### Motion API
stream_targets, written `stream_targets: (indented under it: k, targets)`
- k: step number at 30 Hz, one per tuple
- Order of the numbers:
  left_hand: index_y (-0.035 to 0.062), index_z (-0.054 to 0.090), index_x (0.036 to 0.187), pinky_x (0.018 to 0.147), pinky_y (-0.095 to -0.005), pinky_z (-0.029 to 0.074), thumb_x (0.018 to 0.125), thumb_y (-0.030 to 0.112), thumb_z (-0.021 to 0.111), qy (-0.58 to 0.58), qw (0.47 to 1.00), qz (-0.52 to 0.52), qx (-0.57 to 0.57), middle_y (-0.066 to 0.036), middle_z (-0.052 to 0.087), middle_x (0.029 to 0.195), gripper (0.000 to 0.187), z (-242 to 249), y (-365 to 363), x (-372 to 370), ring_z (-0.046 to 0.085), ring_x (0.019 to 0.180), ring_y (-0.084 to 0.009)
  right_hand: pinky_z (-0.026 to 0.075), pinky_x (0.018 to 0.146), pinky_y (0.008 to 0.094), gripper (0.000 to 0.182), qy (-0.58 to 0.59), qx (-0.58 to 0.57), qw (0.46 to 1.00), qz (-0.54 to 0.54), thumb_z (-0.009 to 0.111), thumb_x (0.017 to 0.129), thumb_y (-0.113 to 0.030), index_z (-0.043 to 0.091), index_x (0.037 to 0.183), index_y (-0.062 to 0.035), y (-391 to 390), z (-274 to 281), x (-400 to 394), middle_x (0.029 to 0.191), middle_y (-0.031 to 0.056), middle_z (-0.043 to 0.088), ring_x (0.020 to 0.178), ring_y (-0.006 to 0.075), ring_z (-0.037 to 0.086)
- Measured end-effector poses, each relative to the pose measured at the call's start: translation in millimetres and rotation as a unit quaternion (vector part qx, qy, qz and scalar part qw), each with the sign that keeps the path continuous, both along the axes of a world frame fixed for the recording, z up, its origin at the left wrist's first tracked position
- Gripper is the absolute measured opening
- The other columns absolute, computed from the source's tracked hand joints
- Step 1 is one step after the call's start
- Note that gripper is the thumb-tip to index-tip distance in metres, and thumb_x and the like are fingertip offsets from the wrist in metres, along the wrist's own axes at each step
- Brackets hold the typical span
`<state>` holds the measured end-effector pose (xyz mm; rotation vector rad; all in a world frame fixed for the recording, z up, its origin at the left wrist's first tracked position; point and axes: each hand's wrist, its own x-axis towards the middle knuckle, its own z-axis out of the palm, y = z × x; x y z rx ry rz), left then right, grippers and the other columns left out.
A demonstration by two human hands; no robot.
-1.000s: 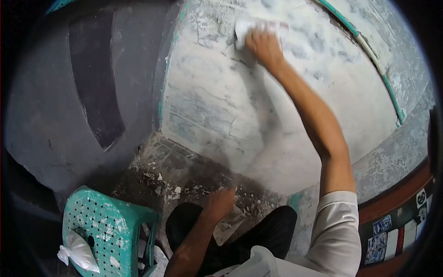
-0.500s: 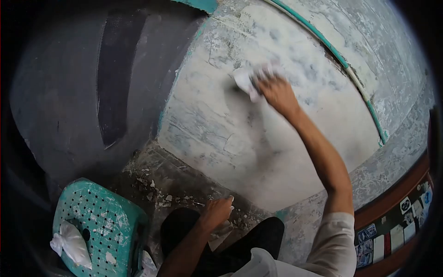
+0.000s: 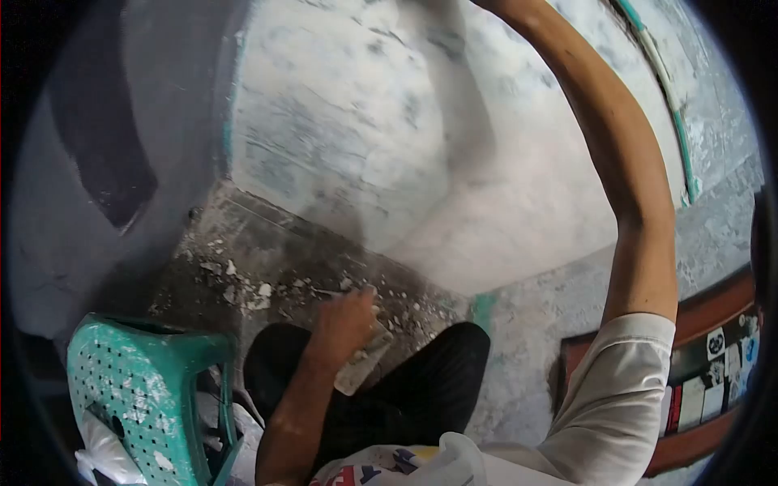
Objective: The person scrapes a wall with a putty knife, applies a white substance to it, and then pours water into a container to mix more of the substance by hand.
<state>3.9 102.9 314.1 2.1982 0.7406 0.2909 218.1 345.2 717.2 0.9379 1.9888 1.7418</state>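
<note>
My left hand (image 3: 344, 324) is low in front of me, blurred, its fingers curled; what they hold, if anything, is unclear. Just below it, a flat greyish piece (image 3: 365, 361) shows between my knees. My right arm reaches up along the pale, patchy wall (image 3: 340, 121). Only the base of my right hand (image 3: 496, 5) shows at the top edge; its fingers and anything in them are out of view.
A green plastic stool (image 3: 138, 389) stained with white stands at the lower left, with a white plastic bag (image 3: 109, 458) on it. Pale debris (image 3: 259, 296) litters the dark floor. A green-and-white pipe (image 3: 660, 73) runs along the wall; a red-brown frame (image 3: 697, 441) is at right.
The view has tilted down and turned. My right hand, earlier pressing a white crumpled thing to the wall, has moved up nearly out of view. My left hand remains low between my knees.
</note>
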Motion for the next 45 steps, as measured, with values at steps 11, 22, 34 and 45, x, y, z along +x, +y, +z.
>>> stream_targets:
  k: [11,22,34,45]
  targets:
    - [-0.0038,0.055,0.135,0.092,-0.0506,0.053,0.101,0.026,0.06,0.046,0.999,-0.002,0.008,-0.023,0.069,0.117,0.045,7,-4,-4,0.067,0.107,-0.0408,0.052,0.097,0.0493,0.049,0.101,0.066,0.973,-0.199,0.057,0.092,-0.012,0.057,0.139,0.0017,-261,-252,177,0.135,0.021,0.06,0.12,0.0381,0.06]
    - [0.0013,0.058,0.132,0.089,-0.0517,0.054,0.096,0.033,0.064,0.063,0.996,-0.019,0.063,-0.021,0.071,0.114,0.049,-2,-5,15,0.068,0.104,-0.0405,0.058,0.067,0.0442,0.037,0.406,0.147,0.868,-0.245,0.052,0.098,-0.011,0.064,0.133,-0.013,-372,-194,177,0.114,0.016,0.072,0.085,0.0337,0.073]
    - [0.0019,0.06,0.12,0.082,-0.0536,0.053,0.095,0.029,0.063,0.03,0.993,0.015,0.112,-0.021,0.072,0.103,0.037,-6,-7,8,0.069,0.093,-0.0435,0.058,0.081,0.0457,0.05,0.359,0.19,0.882,-0.24,0.057,0.088,-0.012,0.055,0.133,0.0085,-223,-211,152,0.128,0.0241,0.064,0.106,0.0382,0.067]
    - [-0.0025,0.054,0.135,0.092,-0.0489,0.053,0.099,0.036,0.064,-0.065,0.992,0.091,-0.059,-0.022,0.068,0.12,0.054,17,-31,19,0.068,0.109,-0.0367,0.056,0.082,0.0325,0.023,0.987,-0.143,-0.016,0.077,0.056,0.104,-0.02,0.065,0.118,-0.0031,-319,-352,34,0.105,0.0038,0.069,0.097,0.0153,0.067]
